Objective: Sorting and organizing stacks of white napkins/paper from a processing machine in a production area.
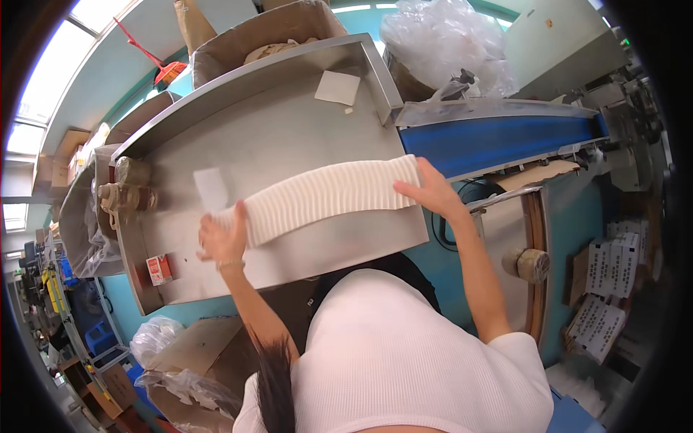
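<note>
Head view shows us a long white ribbed stack of thin sheets [328,195] lying across the steel tray table [289,137], one end at its right edge by the blue conveyor belt [498,141]. Our left hand [222,238] grips the left end; our right hand [433,191] presses flat, open. We judge it light, floppy, best held endwise.

One head-worn fisheye view is given, aimed steeply downward from above the person's white-shirted shoulders. The grey stainless-steel work table [303,137] is seen close ahead, and the blue conveyor belt [498,137] is bent toward the right rim.
</note>
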`<action>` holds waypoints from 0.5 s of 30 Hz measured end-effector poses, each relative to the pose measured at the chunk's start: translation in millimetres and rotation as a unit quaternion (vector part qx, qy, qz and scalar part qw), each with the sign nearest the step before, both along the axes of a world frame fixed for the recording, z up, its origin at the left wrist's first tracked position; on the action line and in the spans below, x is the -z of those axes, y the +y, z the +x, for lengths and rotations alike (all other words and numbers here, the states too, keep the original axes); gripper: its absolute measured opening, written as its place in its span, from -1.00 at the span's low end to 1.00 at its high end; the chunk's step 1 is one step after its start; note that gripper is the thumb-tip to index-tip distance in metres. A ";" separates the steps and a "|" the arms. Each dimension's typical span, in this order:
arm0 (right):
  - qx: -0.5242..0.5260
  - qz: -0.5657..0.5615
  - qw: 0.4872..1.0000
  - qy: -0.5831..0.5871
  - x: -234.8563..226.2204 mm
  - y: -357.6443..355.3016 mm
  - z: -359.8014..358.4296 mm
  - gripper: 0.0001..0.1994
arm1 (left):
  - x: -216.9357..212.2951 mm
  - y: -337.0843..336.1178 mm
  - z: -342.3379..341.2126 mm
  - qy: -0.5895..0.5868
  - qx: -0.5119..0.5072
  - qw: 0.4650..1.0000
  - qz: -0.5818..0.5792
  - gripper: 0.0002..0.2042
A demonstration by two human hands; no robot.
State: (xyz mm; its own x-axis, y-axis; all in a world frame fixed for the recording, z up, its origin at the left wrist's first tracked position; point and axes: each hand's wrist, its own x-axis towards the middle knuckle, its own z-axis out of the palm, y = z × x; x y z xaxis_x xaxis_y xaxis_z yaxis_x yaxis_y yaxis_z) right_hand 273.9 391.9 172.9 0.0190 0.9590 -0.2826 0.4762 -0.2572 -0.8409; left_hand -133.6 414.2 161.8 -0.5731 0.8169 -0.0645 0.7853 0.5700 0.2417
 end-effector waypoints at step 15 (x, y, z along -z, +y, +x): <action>0.250 -0.133 0.884 0.372 44.2 -24.0 -0.2 -0.63 | 13.8 -82.5 -66.3 -0.057 -0.056 0.994 0.074 0.02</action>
